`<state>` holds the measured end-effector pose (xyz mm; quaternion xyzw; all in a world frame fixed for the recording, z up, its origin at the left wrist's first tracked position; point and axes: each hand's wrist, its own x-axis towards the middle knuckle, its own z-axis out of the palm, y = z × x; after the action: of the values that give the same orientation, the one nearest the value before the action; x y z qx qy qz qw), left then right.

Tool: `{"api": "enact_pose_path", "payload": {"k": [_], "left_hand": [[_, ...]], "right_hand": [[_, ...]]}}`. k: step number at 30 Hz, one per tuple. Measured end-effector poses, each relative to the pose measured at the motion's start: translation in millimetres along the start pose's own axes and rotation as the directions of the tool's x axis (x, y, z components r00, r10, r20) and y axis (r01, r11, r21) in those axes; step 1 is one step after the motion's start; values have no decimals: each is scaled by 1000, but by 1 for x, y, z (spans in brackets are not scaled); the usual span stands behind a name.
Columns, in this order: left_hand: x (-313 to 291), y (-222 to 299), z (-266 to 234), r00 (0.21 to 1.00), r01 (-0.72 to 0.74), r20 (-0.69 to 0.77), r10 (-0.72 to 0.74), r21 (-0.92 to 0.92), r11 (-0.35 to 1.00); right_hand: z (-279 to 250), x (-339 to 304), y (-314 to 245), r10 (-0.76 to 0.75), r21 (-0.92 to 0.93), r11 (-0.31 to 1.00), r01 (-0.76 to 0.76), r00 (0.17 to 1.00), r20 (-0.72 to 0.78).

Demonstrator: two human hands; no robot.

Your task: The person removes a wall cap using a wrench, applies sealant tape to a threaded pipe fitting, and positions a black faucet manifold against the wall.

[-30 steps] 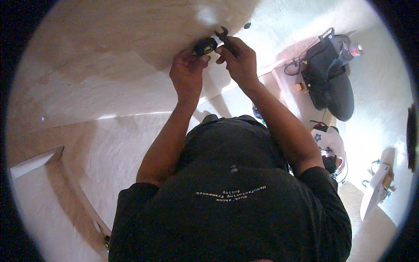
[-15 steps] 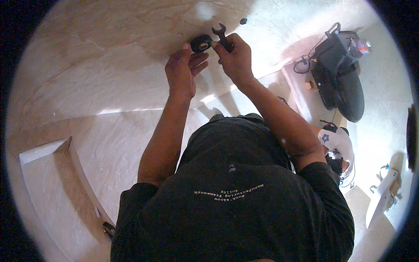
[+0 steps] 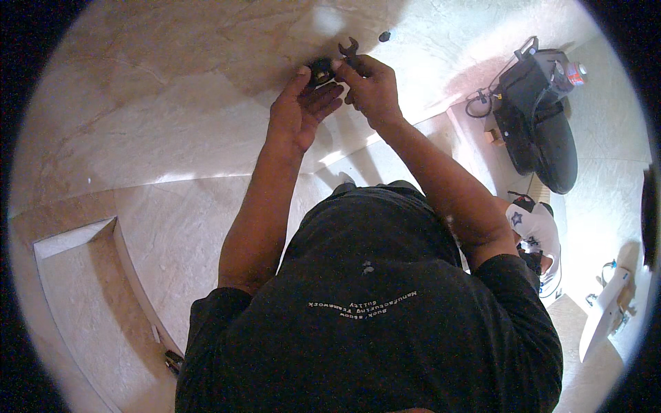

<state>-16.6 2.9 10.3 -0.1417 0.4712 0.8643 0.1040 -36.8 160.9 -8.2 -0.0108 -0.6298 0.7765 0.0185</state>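
So, left hand at black fitting; right hand, gripping wrench

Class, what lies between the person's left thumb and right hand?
A dark round fitting with a yellowish middle lies between the left thumb and the right hand, as the head view shows.

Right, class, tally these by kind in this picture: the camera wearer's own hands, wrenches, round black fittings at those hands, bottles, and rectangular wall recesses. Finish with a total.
Hands: 2 (left hand, right hand)
Wrench: 1
Round black fitting: 1
Bottle: 1
Wall recess: 1
Total: 6
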Motion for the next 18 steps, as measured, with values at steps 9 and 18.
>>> {"api": "enact_pose_path", "payload": {"k": [9,18], "left_hand": [[5,3,1,1000,-9,-1,9,-8,1000],[1,-4,-2,999,-45,-34,43,-78,996]], "right_hand": [[-2,5,-11,74,-35,997,-72,995,63],[-3,1,-10,-8,-252,967,33,995,102]]}}
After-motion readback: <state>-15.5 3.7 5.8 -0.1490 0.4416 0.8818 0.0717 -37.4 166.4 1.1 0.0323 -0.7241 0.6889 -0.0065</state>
